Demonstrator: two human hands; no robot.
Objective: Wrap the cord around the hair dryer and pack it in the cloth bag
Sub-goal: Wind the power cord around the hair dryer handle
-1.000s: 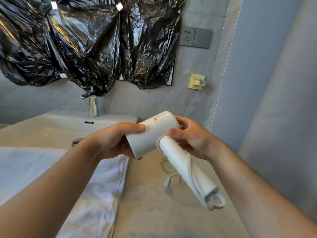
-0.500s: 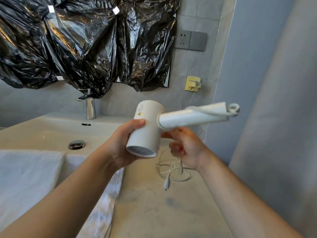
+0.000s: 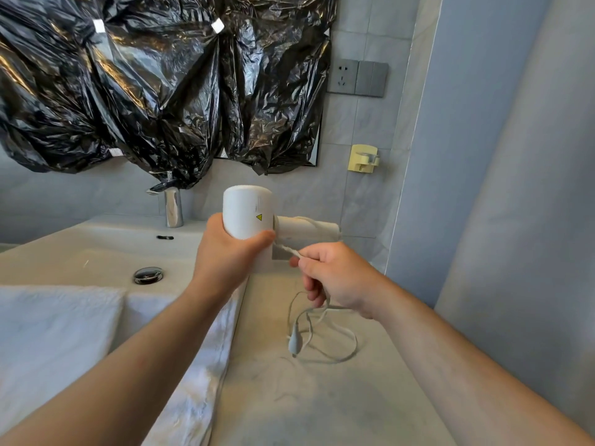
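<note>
Since half a second ago the hair dryer [image 3: 246, 210] was turned a little, so its barrel now stands nearly upright, and the right hand [image 3: 338, 278] came out from under the handle [image 3: 306, 228], drawing the cord [image 3: 285, 249] tight. The left hand [image 3: 225, 255] grips the lower part of the barrel with fingers curled around it and holds the dryer in the air above the counter [image 3: 289, 397]. The handle points horizontally to the right, away from the left hand, so its long axis runs from left to right. The right hand is just below the handle and nearer to the camera, and it pinches the cord between thumb and fingers. From this pinch a short piece goes up to the root of the handle. The rest hangs down in loose loops to the counter, where the plug [image 3: 294, 344] lies. For the next turn the right hand, being nearer, probably must carry the cord around the handle, across its long axis, while the left hand only keeps the dryer steady. A white cloth [image 3: 58, 333] lies at the left; whether it is the bag cannot be told.
</note>
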